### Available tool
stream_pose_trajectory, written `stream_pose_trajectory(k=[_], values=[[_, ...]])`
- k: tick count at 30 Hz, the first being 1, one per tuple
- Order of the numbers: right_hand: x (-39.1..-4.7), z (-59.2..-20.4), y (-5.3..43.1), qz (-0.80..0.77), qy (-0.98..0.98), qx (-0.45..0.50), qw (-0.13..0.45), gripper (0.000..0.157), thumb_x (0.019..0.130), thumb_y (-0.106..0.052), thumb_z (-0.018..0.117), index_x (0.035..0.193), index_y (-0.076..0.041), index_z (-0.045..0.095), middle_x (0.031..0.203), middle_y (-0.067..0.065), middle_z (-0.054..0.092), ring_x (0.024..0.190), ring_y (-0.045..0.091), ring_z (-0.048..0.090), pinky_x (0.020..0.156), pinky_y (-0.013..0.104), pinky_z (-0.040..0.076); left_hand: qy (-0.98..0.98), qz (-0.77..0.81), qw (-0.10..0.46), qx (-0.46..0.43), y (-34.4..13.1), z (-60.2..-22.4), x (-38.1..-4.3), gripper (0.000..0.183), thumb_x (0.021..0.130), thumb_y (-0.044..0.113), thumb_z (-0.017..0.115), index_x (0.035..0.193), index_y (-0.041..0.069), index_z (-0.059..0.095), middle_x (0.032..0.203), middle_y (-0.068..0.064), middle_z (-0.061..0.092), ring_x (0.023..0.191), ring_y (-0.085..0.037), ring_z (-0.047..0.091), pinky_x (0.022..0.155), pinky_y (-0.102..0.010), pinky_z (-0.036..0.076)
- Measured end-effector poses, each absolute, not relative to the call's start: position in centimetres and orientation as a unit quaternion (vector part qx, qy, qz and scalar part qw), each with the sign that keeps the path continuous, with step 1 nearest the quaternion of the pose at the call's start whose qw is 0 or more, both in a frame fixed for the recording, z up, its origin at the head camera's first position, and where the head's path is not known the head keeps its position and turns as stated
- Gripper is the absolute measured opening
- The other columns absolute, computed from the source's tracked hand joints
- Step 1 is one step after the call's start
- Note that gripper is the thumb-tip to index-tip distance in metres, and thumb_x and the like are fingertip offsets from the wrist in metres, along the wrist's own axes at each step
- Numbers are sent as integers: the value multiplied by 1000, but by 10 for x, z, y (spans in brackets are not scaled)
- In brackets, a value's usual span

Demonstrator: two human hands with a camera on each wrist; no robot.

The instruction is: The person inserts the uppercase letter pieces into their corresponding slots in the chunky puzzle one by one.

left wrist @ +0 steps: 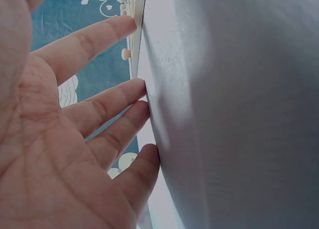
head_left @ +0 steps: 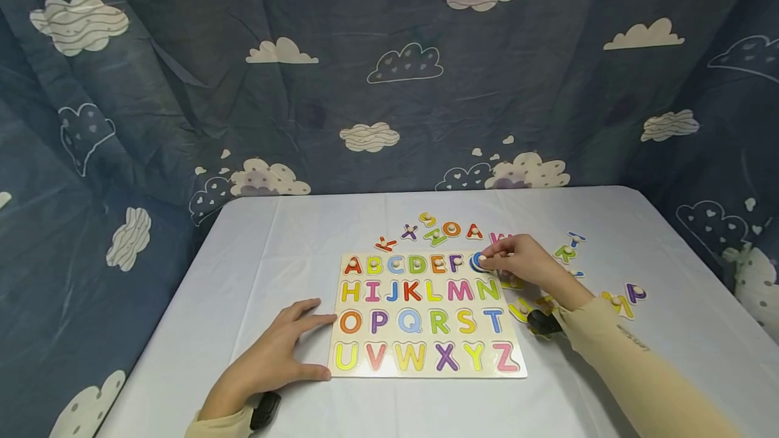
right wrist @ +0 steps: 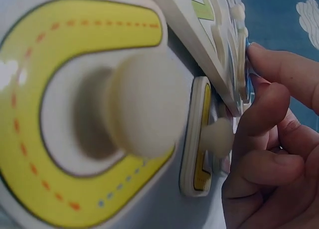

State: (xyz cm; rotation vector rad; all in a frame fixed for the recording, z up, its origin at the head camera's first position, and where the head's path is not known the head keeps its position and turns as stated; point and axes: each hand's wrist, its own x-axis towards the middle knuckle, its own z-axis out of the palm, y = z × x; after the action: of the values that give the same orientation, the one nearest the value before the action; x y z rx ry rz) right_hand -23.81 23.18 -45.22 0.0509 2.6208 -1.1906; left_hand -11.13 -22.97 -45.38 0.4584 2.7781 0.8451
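Observation:
A letter puzzle board [head_left: 430, 360] lies on the table, with A to F pieces with knobs in its top row. My right hand [head_left: 526, 262] pinches a blue letter piece [head_left: 476, 262] at the seventh place in that row, right after the purple F [head_left: 455, 263]. In the right wrist view, thumb and finger meet at the thin edge of the blue piece [right wrist: 247, 72] by the board. My left hand [head_left: 274, 350] touches the board's left edge, thumb near the lower corner. Its fingers [left wrist: 112, 32] reach out straight in the left wrist view.
Loose knobbed letters are strewn behind the board, among them a red K [head_left: 385, 244], an orange O [head_left: 452, 229] and a red A [head_left: 475, 231]. More lie right of it, with a yellow U [head_left: 520, 309] under the right wrist and a purple P [head_left: 635, 293] farther out.

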Motion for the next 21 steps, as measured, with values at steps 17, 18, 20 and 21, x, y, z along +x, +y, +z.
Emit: stream_pose_trajectory(k=[17, 18, 20, 21], values=[[-238, -449, 225, -397, 910, 4, 118, 30, 94, -28, 84, 111, -3, 79, 82, 1, 60, 72, 17, 55, 56, 24, 41, 939, 286, 95, 168, -230, -454, -112, 85, 68, 45, 100, 145, 27, 68, 166, -12, 45, 154, -41, 42, 121, -65, 41], [-238, -449, 225, -396, 911, 4, 118, 31, 94, -28, 84, 111, -3, 79, 82, 1, 60, 72, 17, 55, 56, 25, 41, 939, 287, 96, 167, -230, -454, -112, 85, 68, 45, 100, 145, 27, 68, 166, -12, 45, 154, -41, 42, 121, -65, 41], [-238, -448, 225, -395, 911, 6, 119, 31, 94, -29, 84, 111, -3, 79, 83, 2, 61, 72, 17, 55, 56, 25, 41, 938, 287, 98, 166, -230, -453, -112, 85, 68, 44, 100, 145, 27, 68, 167, -12, 45, 154, -41, 41, 121, -65, 41], [-238, -448, 224, -394, 912, 7, 119, 31, 94, -29, 84, 111, -4, 79, 84, 2, 62, 73, 17, 55, 56, 25, 42, 938, 287, 98, 165, -230, -453, -113, 85, 68, 44, 100, 145, 27, 68, 167, -12, 45, 154, -41, 41, 121, -65, 41]])
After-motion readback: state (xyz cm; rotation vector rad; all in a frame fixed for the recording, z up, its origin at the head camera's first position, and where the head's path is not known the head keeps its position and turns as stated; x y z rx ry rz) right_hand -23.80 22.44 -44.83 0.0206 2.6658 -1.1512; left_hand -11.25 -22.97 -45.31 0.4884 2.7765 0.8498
